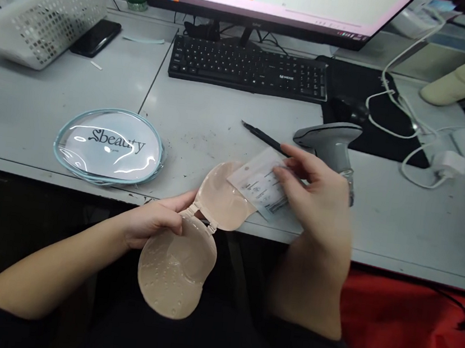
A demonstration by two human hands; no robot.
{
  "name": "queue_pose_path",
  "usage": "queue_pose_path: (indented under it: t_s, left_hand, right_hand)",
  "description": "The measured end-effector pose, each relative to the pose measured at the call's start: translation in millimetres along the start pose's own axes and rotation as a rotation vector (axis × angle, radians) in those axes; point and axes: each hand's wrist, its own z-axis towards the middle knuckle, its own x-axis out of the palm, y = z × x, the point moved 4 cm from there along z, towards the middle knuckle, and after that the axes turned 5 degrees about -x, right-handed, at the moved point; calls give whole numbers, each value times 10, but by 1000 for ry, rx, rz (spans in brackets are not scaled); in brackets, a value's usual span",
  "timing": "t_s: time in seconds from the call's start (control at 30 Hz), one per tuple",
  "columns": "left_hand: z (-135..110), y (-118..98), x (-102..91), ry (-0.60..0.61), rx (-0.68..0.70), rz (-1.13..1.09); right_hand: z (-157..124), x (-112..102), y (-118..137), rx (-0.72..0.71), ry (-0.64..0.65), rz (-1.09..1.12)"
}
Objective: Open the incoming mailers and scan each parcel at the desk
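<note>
My left hand (158, 218) grips a beige hinged plastic case (176, 269) near its hinge, with the thumb on the inside. The case is spread open; its lower half hangs over the desk edge and its other half leans toward the desk. Between thumb and fingers, my right hand (309, 186) pinches a small white printed packet (261, 183), which overlaps the upper half of the case. Behind the right fingers lies a black pen (262, 135). To the left, an oval clear pouch (109, 145) with light-blue trim and "beauty" lettering rests on the desk.
A grey handheld scanner (330, 141) stands just beyond my right hand. Farther back are a black keyboard (249, 69), a monitor (255, 21) and a mouse pad (397, 143) with white cables. A white basket (60, 17) and a black phone (95, 37) sit at the left.
</note>
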Motion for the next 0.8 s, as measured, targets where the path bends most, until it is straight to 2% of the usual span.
queue_pose_path:
  t_s: [0.07, 0.13, 0.2, 0.3, 0.37, 0.43, 0.5, 0.57, 0.63, 0.7, 0.8]
  left_hand:
    - [10, -1, -10, 24, -3, -12]
    - [16, -5, -13, 54, 1, -13]
    - [15, -7, -15, 59, 6, 4]
    - [13, -4, -13, 13, 16, 38]
    - [23, 1, 8, -13, 38, 57]
    - [51, 17, 40, -26, 52, 88]
    - [90, 39, 52, -85, 66, 119]
    - [121, 62, 43, -181, 83, 126]
    - [131, 79, 39, -252, 109, 120]
    - [124, 94, 53, -265, 128, 125]
    - [90, 88, 65, -262, 208, 146]
  right_hand:
    - [68, -203, 178, -113, 55, 66]
    - [175, -330, 412, -282, 259, 80]
    - [298, -320, 623, -440, 520, 64]
    - [467, -33, 806, -538, 850, 64]
    - [518, 273, 860, -498, 1010, 81]
    - [495, 562, 905, -411, 1109, 107]
    - [426, 747, 966, -347, 1119, 112]
    - [352, 791, 1039, -356, 1052, 67]
    - [303, 709, 1089, -399, 958, -14]
    - [296, 546, 1085, -412, 854, -69]
    - [331, 273, 944, -307, 728, -57]
